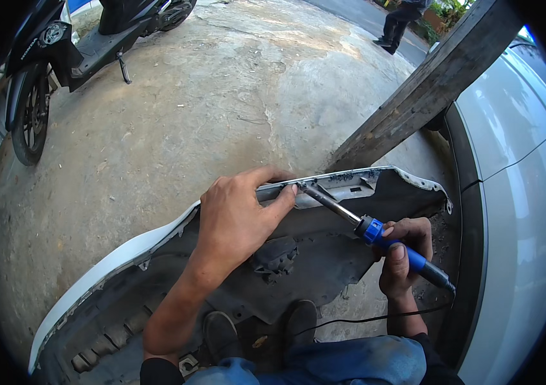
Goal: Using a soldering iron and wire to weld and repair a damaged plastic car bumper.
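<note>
The bumper (234, 295) needs slow strokes, I think. My right hand (399, 260) curls round the blue iron (372, 230); my left hand (238, 208) pinches the edge and should dodge the tip.

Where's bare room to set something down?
Broadest bare patch: grey concrete floor between the black scooter, the square wooden post and the white curved car panel. Crowded: that panel's far rim, around the left hand and blue-handled soldering iron.
</note>
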A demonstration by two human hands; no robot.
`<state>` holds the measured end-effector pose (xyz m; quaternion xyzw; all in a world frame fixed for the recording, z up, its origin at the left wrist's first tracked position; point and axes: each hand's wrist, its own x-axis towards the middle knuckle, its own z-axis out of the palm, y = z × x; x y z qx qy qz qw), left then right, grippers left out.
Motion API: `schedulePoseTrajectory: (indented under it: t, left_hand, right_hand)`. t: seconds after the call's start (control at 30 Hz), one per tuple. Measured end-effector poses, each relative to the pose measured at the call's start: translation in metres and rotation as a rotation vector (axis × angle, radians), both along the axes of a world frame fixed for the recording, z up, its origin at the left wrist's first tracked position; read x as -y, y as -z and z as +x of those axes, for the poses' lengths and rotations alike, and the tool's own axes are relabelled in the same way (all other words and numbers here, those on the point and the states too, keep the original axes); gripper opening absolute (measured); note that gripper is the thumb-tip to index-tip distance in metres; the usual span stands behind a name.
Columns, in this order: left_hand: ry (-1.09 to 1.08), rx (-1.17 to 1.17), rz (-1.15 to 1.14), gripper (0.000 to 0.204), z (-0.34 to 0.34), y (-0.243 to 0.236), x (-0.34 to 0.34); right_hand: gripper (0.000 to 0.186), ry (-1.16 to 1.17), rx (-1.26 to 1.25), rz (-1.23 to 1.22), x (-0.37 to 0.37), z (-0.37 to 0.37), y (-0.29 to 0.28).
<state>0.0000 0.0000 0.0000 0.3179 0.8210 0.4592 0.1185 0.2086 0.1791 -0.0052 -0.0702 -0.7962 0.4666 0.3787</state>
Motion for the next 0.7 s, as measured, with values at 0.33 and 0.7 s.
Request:
schedulePoseTrajectory:
  t: [0.33,0.7]
  left_hand:
    - [0.000,-0.006,0.021,0.035,0.001,0.000,-0.002]
    - [-0.005,0.019,0.005,0.035,0.001,0.000,-0.002]
  right_hand:
    - [0.028,0.015,0.037,0.010,-0.002,0.000,-0.006]
    - [0.034,0.046,0.001,0.022,0.003,-0.003,-0.014]
